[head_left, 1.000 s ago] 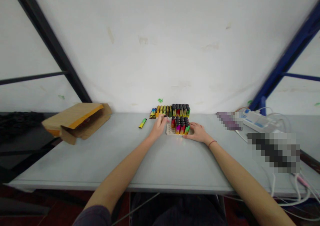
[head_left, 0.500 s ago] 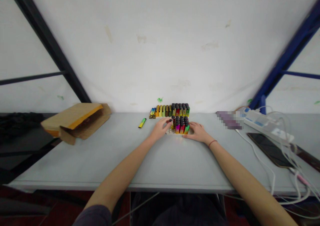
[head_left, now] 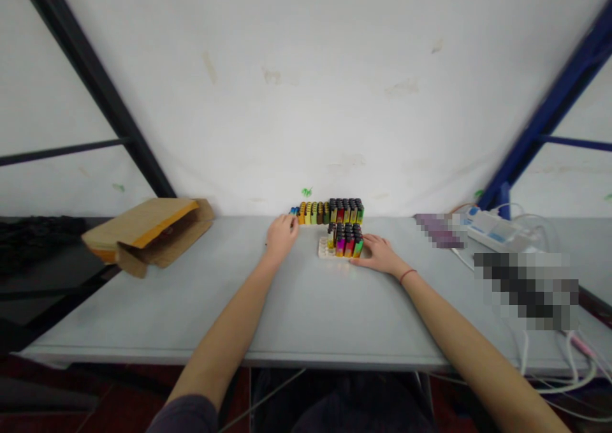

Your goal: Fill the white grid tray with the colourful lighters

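Lighters [head_left: 345, 243] in tray [head_left: 325, 250], cardboard envelope [head_left: 153, 232] left

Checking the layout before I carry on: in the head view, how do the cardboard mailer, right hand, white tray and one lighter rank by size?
Largest to smallest:
1. The cardboard mailer
2. The right hand and the white tray, too alike to rank
3. The lighter

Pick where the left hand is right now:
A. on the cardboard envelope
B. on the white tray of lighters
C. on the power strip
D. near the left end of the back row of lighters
D: the left hand is near the left end of the back row of lighters, to the left of the white tray, and far from the cardboard envelope and the power strip.
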`<state>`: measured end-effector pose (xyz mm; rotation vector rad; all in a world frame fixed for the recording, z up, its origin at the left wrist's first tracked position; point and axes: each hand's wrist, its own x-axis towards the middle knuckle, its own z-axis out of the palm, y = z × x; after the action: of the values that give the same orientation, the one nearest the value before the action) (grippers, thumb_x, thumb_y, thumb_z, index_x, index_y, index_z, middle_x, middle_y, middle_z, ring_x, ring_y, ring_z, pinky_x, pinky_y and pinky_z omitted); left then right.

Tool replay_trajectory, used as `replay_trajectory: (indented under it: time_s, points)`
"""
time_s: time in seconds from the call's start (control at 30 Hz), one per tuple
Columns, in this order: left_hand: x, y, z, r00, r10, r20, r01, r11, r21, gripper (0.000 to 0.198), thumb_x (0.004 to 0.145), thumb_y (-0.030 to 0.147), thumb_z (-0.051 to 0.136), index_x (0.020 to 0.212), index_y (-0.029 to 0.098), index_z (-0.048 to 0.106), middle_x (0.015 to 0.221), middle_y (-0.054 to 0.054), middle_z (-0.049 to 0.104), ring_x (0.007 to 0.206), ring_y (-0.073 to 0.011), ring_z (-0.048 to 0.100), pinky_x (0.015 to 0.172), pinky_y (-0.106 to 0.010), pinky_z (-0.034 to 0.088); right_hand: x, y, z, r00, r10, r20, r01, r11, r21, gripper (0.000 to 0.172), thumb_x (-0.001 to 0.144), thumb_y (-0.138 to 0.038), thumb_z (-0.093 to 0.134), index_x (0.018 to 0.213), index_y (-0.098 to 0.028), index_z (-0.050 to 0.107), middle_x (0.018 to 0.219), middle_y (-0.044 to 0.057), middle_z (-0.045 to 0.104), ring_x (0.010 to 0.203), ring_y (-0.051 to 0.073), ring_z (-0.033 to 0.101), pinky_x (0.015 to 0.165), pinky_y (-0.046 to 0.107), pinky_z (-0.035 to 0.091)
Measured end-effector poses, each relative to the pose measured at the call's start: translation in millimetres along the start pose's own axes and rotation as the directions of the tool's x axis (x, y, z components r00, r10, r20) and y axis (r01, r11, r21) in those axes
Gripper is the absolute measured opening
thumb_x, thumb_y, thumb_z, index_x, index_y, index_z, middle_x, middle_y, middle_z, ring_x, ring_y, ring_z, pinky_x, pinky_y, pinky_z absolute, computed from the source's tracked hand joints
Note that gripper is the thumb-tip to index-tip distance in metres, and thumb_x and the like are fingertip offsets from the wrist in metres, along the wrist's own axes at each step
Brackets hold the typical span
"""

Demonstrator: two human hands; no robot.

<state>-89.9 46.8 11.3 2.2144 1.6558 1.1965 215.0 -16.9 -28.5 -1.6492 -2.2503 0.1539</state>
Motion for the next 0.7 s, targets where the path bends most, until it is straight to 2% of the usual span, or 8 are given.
replay_trajectory:
  time_s: [0.07, 0.17, 0.27, 0.33, 0.43, 0.53, 0.6, 0.7]
  points:
    - [4.8, -17.1, -10.3, 0.989, -0.144, -0.032, 0.148, 0.977, 0.152, 0.014, 0.090, 0.023, 0.055, 0.095, 0.018, 0.068, 0.107, -0.016, 0.068, 0.112, -0.0321, 0.060, 0.102, -0.042, 0.043, -0.1, -0.5, -0.6, 1.000, -0.003, 0.008, 0.003, 1.000, 0.003, 0.081, 0.083, -0.075, 0.061, 0.141, -0.019, 0.060, 0.146, 0.017, 0.058, 0.136, 0.040, 0.049, 0.112, 0.056, 0.037]
    - [8.9, -41.0, -19.9, 0.954, -0.294, -0.057, 0.299, 0.927, 0.228, 0.015, 0.086, 0.030, 0.063, 0.092, 0.015, 0.066, 0.108, -0.020, 0.067, 0.114, -0.0381, 0.059, 0.097, -0.046, 0.045, -0.4, -1.0, -1.4, 1.000, 0.003, 0.010, -0.003, 1.000, 0.004, 0.082, 0.083, -0.076, 0.061, 0.142, -0.019, 0.059, 0.146, 0.017, 0.058, 0.137, 0.040, 0.048, 0.112, 0.055, 0.037]
    - [12.4, -56.3, -23.1, 0.908, -0.415, 0.062, 0.382, 0.878, 0.287, 0.027, 0.080, 0.043, 0.071, 0.078, 0.018, 0.062, 0.097, -0.019, 0.069, 0.107, -0.0389, 0.064, 0.088, -0.043, 0.048, -0.8, -1.4, -1.9, 1.000, 0.003, 0.013, -0.003, 1.000, -0.001, 0.082, 0.083, -0.076, 0.060, 0.142, -0.019, 0.058, 0.146, 0.017, 0.058, 0.136, 0.039, 0.049, 0.113, 0.055, 0.036]
    - [14.5, -60.2, -23.2, 0.883, -0.446, 0.146, 0.383, 0.864, 0.327, 0.028, 0.078, 0.044, 0.071, 0.071, 0.020, 0.058, 0.091, -0.017, 0.070, 0.103, -0.0373, 0.066, 0.084, -0.039, 0.049, -1.0, -1.6, -2.1, 1.000, -0.003, 0.013, 0.003, 1.000, -0.003, 0.081, 0.084, -0.075, 0.059, 0.142, -0.018, 0.058, 0.146, 0.018, 0.058, 0.136, 0.039, 0.049, 0.113, 0.055, 0.036]
    - [16.1, -57.9, -22.9, 0.885, -0.435, 0.166, 0.375, 0.877, 0.301, 0.025, 0.075, 0.034, 0.072, 0.065, 0.022, 0.053, 0.085, -0.016, 0.072, 0.102, -0.0359, 0.068, 0.082, -0.036, 0.048, -1.1, -1.6, -2.0, 1.000, -0.008, 0.014, 0.008, 1.000, -0.003, 0.080, 0.084, -0.074, 0.060, 0.141, -0.018, 0.059, 0.146, 0.017, 0.058, 0.136, 0.039, 0.049, 0.113, 0.054, 0.036]
    - [16.7, -50.0, -23.2, 0.905, -0.390, 0.171, 0.352, 0.910, 0.218, 0.016, 0.076, 0.026, 0.070, 0.073, 0.022, 0.055, 0.082, -0.012, 0.072, 0.098, -0.0332, 0.069, 0.082, -0.035, 0.048, -1.1, -1.5, -1.9, 1.000, -0.004, 0.013, 0.004, 1.000, -0.008, 0.079, 0.084, -0.073, 0.061, 0.141, -0.019, 0.059, 0.145, 0.017, 0.058, 0.135, 0.039, 0.050, 0.112, 0.053, 0.036]
    - [17.3, -43.7, -21.9, 0.938, -0.298, 0.174, 0.279, 0.952, 0.126, 0.011, 0.079, 0.025, 0.067, 0.084, 0.022, 0.058, 0.086, -0.009, 0.072, 0.094, -0.0292, 0.069, 0.083, -0.035, 0.049, -1.3, -1.8, -2.3, 1.000, -0.004, 0.010, 0.004, 1.000, -0.011, 0.079, 0.084, -0.072, 0.062, 0.142, -0.018, 0.059, 0.144, 0.018, 0.059, 0.135, 0.039, 0.050, 0.112, 0.053, 0.037]
    - [18.0, -34.3, -13.3, 0.971, -0.153, 0.181, 0.176, 0.978, -0.116, 0.016, 0.083, 0.026, 0.064, 0.097, 0.020, 0.059, 0.087, -0.005, 0.070, 0.085, -0.0222, 0.067, 0.081, -0.032, 0.050, -1.9, -2.6, -3.1, 1.000, -0.011, 0.015, 0.011, 1.000, -0.011, 0.078, 0.085, -0.071, 0.062, 0.142, -0.017, 0.058, 0.144, 0.019, 0.058, 0.135, 0.039, 0.050, 0.111, 0.053, 0.037]
